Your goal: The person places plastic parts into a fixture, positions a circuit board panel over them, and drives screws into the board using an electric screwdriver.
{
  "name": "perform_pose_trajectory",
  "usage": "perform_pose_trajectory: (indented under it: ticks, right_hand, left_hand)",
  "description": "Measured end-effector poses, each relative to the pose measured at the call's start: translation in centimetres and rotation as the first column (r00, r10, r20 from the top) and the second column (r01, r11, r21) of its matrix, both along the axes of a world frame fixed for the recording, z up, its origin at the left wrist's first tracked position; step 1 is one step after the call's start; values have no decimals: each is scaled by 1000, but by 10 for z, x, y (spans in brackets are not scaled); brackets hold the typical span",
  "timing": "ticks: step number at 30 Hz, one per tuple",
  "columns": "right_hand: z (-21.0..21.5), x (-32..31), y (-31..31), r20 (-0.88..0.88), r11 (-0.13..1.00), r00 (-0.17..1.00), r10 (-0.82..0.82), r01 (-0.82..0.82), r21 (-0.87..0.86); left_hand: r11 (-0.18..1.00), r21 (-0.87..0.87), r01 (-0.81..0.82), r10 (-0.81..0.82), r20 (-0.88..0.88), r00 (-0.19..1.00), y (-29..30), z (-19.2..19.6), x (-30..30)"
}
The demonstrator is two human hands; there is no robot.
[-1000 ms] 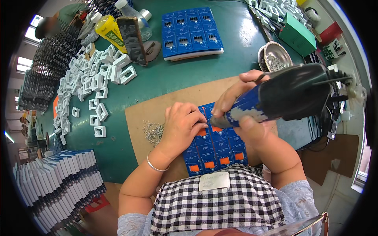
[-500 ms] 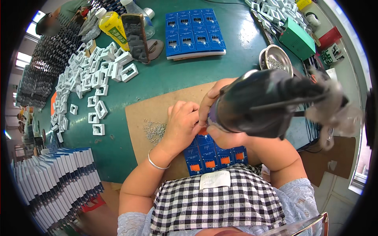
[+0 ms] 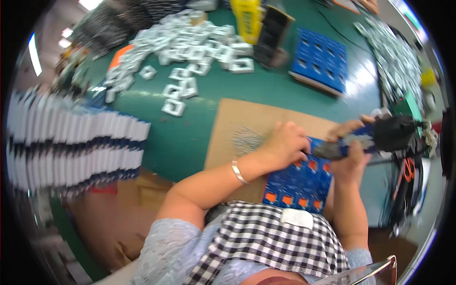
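Note:
My right hand is wrapped round a dark electric screwdriver, held tilted nearly sideways with its nose toward my left hand. Beneath it lies a blue circuit-board panel with orange rectangular parts, on a brown cardboard sheet. At the panel's far left side rests my left hand, fingers bent and pressed together; whatever may be pinched there is too small to make out. Loose small screws lie in a heap on the cardboard, left of that hand.
White rectangular frames spread over the green table at the far left. A stack of blue panels stands at the back, near a phone and a yellow bottle. White-and-blue stacked pieces fill the left; orange-handled scissors are right.
My view has swung to the left. The screwdriver has gone from upright over the panel to tilted sideways, lower and farther from the camera. My left hand stays by the panel.

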State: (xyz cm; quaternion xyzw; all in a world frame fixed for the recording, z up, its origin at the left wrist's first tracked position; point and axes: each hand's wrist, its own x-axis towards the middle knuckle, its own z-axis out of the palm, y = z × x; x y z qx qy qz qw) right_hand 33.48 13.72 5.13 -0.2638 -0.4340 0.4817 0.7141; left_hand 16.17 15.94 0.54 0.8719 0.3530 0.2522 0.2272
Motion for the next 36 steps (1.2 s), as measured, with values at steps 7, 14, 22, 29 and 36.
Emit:
perform_pose_trajectory:
  ticks: [7, 14, 22, 29, 36]
  right_hand:
    - [4, 42, -16, -167, 999, 985, -31, 33, 9]
    - [17, 40, -22, -79, 997, 995, -66, 70, 43]
    - [12, 37, -23, -53, 996, 994, -94, 94, -8]
    - [10, 37, -25, -83, 993, 991, -104, 99, -56]
    - [6, 37, -25, -106, 992, 987, -117, 111, -58]
  left_hand:
    - [995, 44, 89, -96, 180, 979, -11, 3, -40]
    - [953, 73, -294, 302, -141, 943, -18, 2, -109]
    - [963, 29, -269, 270, -158, 950, -11, 2, -109]
    - [936, -37, -349, 349, -10, 937, -13, 7, -103]
    - [930, -35, -367, 367, -4, 930, -17, 8, -105]
